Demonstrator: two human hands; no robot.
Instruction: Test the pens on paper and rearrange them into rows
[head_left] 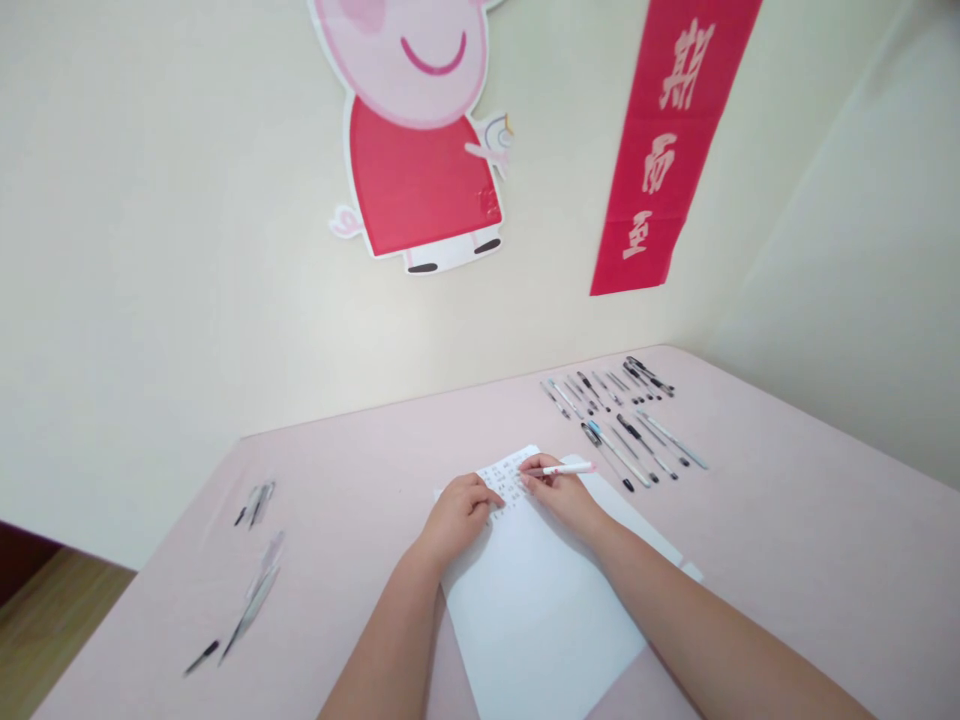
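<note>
A white sheet of paper [540,600] lies on the table before me, with rows of small dark handwriting near its far end. My right hand [559,490] grips a white pen [570,468] with pinkish marks, its lower end close to the written rows. Resting on the paper's left edge, my left hand [461,515] holds nothing, and its fingers reach toward the writing. The pen's tip is too small to make out.
Several pens [634,445] lie in two rows on the pink table [787,530], to the right. More pens and pen parts [251,610] are at the left. On the wall behind hang a cartoon pig cutout [424,180] and a red banner [671,150].
</note>
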